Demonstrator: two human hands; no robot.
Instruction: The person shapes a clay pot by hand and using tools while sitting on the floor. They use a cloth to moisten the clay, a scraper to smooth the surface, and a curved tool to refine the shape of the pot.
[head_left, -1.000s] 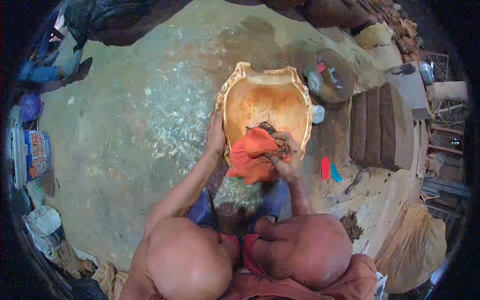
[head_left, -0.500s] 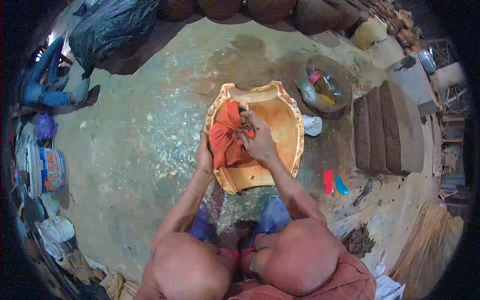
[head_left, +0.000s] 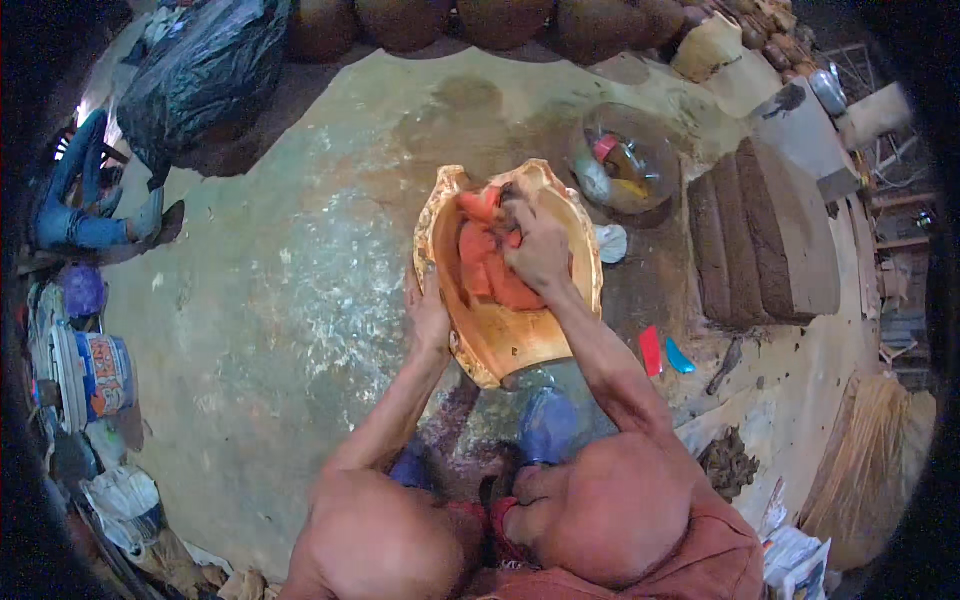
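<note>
A hollow half mould [head_left: 590, 235], cream and orange with a rough, chipped rim, lies open side up on the floor before my knees. My left hand [head_left: 430, 322] holds its left wall, the fingers lying along the outer side near the rim. Inside the hollow, my right hand [head_left: 540, 250] is closed on a crumpled orange cloth [head_left: 490, 270] and presses it against the inner surface. Motion blurs the right fingertips, where dark smudges show. A small dark speck [head_left: 514, 351] lies on the mould's bare lower part.
Right of the mould are a round basin [head_left: 650, 195] with items inside, a stacked dark clay block [head_left: 765, 240], a red piece [head_left: 650, 350] and a blue piece [head_left: 679, 357]. Round dark pots [head_left: 500, 22] line the far edge. Another person's legs [head_left: 85, 215] show at far left.
My right hand has moved the cloth up and rightward inside the mould, uncovering its left inner wall. The mould has turned and tilted slightly in my left hand. The whole view has shifted a little.
</note>
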